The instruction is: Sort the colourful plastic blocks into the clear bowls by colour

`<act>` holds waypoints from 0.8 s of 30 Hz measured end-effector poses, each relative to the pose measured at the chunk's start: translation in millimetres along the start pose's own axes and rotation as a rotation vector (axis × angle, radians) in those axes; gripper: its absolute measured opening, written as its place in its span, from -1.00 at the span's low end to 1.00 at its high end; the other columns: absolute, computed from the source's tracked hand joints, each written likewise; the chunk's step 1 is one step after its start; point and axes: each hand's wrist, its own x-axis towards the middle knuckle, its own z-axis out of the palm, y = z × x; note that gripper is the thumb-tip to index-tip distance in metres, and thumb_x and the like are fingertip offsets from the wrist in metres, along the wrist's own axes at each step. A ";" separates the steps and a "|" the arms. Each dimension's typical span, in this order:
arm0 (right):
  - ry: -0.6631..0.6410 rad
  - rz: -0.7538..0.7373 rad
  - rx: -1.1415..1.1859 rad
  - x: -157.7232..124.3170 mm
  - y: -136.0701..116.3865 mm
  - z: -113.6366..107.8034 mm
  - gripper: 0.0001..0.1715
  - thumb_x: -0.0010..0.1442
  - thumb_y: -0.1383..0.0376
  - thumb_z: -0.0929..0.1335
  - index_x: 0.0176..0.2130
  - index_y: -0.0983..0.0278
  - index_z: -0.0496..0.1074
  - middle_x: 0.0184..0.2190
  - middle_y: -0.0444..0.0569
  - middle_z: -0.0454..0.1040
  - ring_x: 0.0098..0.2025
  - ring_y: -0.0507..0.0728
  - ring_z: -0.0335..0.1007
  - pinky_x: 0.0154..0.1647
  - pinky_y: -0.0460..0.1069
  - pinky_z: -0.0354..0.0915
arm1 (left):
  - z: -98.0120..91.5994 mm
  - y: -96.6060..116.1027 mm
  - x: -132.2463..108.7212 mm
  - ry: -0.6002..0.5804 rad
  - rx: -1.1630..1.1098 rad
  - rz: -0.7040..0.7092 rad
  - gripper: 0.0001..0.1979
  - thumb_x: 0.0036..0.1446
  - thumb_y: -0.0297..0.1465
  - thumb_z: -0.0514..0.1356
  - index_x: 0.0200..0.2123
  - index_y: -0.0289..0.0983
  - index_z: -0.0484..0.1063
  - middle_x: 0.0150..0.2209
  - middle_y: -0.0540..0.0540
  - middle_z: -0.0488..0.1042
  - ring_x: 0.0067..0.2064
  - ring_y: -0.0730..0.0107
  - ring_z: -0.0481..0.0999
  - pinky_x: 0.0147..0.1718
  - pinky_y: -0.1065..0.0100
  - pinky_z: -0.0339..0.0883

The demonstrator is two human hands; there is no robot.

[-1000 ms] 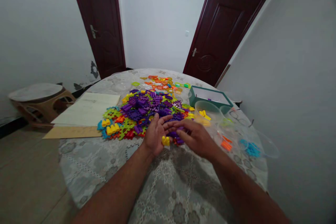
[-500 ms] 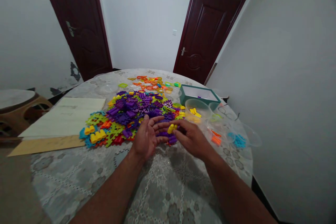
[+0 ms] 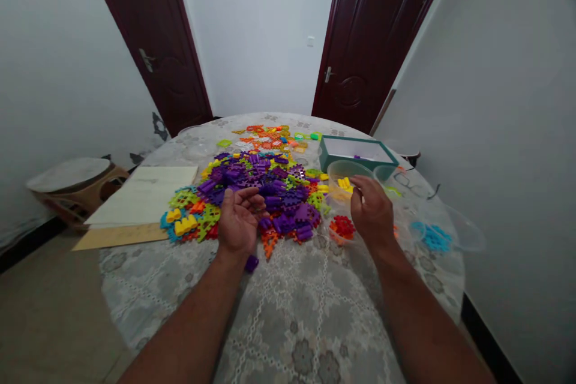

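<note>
My left hand (image 3: 242, 219) is palm up with its fingers apart and loosely curled, in front of a heap of purple pieces (image 3: 270, 189); nothing shows in it. My right hand (image 3: 372, 210) is at the near right rim of a clear bowl (image 3: 338, 169) that holds yellow pieces (image 3: 344, 184). Its fingertips are pinched together, and what they hold, if anything, is too small to make out. A clear bowl with red pieces (image 3: 342, 227) stands just left of my right hand. One purple piece (image 3: 251, 263) lies by my left wrist.
Behind the bowls stands a green box (image 3: 355, 161). Blue pieces (image 3: 434, 236) lie in a clear container at the right. Pale sheets (image 3: 148, 192) lie at the left, and orange pieces (image 3: 270, 143) at the back.
My right hand has moved right, away from my left hand, to the bowl of yellow pieces. The yellow piece between my hands no longer shows there. The view has shifted left.
</note>
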 end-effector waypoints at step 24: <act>-0.445 -0.528 0.521 -70.1 -120.8 15.9 -0.62 0.28 0.55 0.27 -0.08 0.26 0.58 -0.13 0.10 0.61 -0.11 0.20 0.52 -0.06 0.06 0.46 | -148.6 101.2 5.0 0.342 1.700 0.527 -0.60 0.34 -0.23 0.05 0.09 -0.30 0.48 0.12 -0.37 0.55 0.22 -0.06 0.46 0.28 -0.03 0.23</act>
